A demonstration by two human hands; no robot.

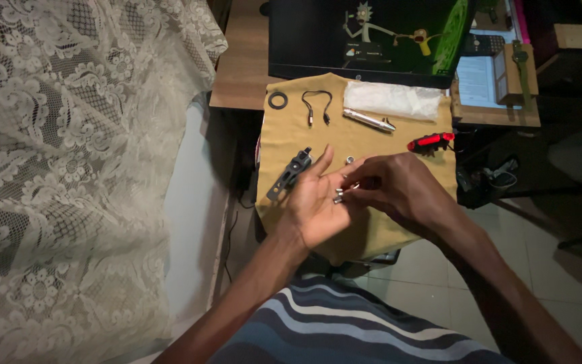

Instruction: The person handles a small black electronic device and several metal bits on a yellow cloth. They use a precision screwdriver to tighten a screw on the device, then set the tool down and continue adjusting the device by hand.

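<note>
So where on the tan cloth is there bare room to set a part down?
Bare tan cloth lies between the cable, silver pen and the hands. Crowded: left hand and right hand meet over small metal parts.

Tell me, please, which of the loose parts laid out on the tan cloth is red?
The small red light near the cloth's right edge; the ring, cable and bracket are black, the cylinder silver.

Beyond your hands stands a dark rectangular screen [372, 37] showing green cartoon art; a clear crinkled plastic package [392, 100] lies just below it.
</note>
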